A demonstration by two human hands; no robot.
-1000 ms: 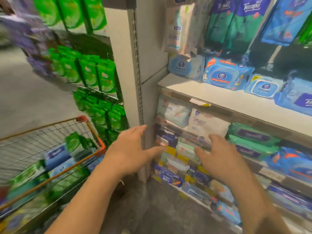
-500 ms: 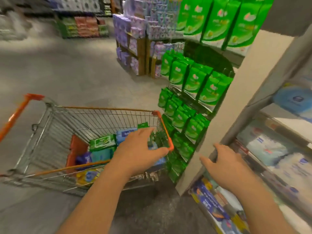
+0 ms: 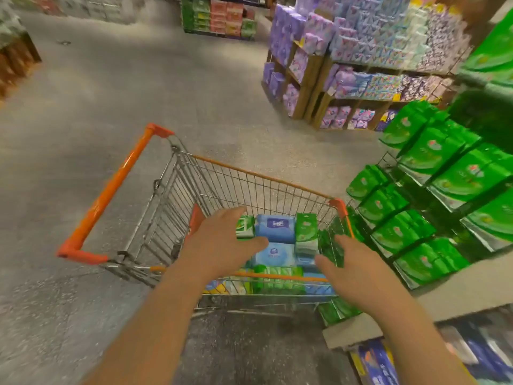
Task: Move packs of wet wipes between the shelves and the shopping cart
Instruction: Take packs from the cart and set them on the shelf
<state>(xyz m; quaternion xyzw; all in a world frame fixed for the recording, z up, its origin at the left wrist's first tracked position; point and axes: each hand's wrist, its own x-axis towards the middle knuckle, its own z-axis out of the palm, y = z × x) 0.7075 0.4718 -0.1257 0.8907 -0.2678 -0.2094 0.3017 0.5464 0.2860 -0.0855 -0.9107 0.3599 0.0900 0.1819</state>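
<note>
A wire shopping cart [image 3: 194, 184] with an orange handle stands in front of me, holding several packs of wet wipes. A blue pack [image 3: 276, 227] lies on top beside a green pack [image 3: 305, 230], with a light blue pack [image 3: 274, 254] just below. My left hand [image 3: 219, 245] hovers over the cart's left side, fingers spread and empty. Over the cart's right side my right hand [image 3: 358, 265] is held flat with nothing in it. The two hands flank the blue packs without touching them.
Green packs [image 3: 433, 195] hang on a rack at the right, close to the cart's front corner. The shelf end [image 3: 458, 295] with blue packs below sits at lower right. A wooden display of purple packs [image 3: 347, 56] stands further back. Grey floor stretches to the left.
My view has swung left from the shelves to the cart. Both hands moved away from the shelf and now hover over the cart's packs, still empty.
</note>
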